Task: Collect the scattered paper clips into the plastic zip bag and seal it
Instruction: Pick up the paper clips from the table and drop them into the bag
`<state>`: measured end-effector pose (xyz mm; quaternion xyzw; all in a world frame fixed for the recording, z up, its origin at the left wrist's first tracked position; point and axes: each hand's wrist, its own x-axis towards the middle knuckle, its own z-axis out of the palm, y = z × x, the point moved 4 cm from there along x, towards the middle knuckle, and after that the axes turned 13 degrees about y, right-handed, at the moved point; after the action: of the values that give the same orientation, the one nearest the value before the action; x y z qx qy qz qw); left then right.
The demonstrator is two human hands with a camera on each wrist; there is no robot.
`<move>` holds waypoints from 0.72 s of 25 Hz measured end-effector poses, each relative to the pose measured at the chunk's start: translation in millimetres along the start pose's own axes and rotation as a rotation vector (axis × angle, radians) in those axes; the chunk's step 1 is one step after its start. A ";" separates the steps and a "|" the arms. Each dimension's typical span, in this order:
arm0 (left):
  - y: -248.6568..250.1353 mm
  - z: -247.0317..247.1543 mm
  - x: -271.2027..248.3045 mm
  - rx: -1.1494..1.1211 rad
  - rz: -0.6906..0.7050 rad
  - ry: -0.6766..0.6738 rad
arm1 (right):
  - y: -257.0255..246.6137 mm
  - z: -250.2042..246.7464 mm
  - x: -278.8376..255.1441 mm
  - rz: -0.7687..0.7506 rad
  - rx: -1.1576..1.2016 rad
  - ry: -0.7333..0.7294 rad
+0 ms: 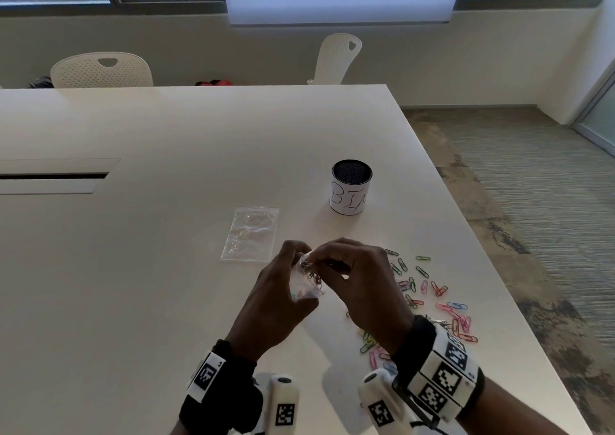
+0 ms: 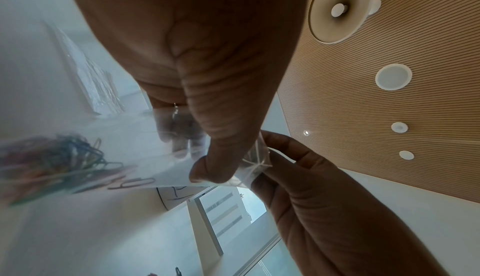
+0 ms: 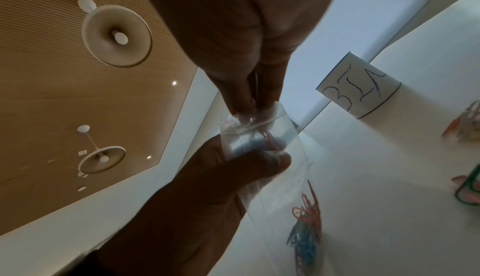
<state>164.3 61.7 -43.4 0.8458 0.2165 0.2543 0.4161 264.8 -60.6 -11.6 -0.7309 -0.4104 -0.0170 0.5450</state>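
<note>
I hold a small clear zip bag (image 1: 307, 288) above the table between both hands. My left hand (image 1: 293, 268) grips its upper side, the thumb (image 2: 215, 165) pressed on the plastic. My right hand (image 1: 336, 261) pinches the bag's mouth at the zip strip (image 3: 249, 124). A bunch of coloured paper clips (image 3: 306, 229) lies in the bag's lower end (image 2: 52, 161). Several loose coloured paper clips (image 1: 429, 288) lie scattered on the table to the right of and under my right wrist.
A second clear zip bag (image 1: 251, 234) lies flat on the white table (image 1: 166, 268), just beyond my left hand. A black mesh cup labelled BIN (image 1: 351, 189) stands further back right. The table's right edge (image 1: 482, 268) runs close to the clips.
</note>
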 end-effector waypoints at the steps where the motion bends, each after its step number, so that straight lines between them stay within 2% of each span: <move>1: -0.5 0.1 -0.2 0.000 -0.002 0.000 | -1.9 -1.4 0.0 -0.012 -0.009 -0.011; 6: -0.3 0.1 -0.5 0.010 0.007 -0.008 | -5.1 -18.7 6.8 -0.057 -0.085 0.026; 11: -1.4 0.1 -1.6 0.002 0.013 0.001 | 37.0 -62.1 25.4 0.066 -0.223 0.104; 15: -0.9 1.3 -1.2 -0.009 0.012 -0.007 | 84.5 -90.3 33.4 0.154 -0.404 0.066; 18: 0.0 2.2 -0.4 -0.007 0.023 -0.003 | 113.1 -93.6 31.9 0.227 -0.509 -0.010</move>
<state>165.3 60.2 -44.6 0.8471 0.2051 0.2586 0.4164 395.5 -125.7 -47.2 -0.8856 -0.3114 -0.0548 0.3402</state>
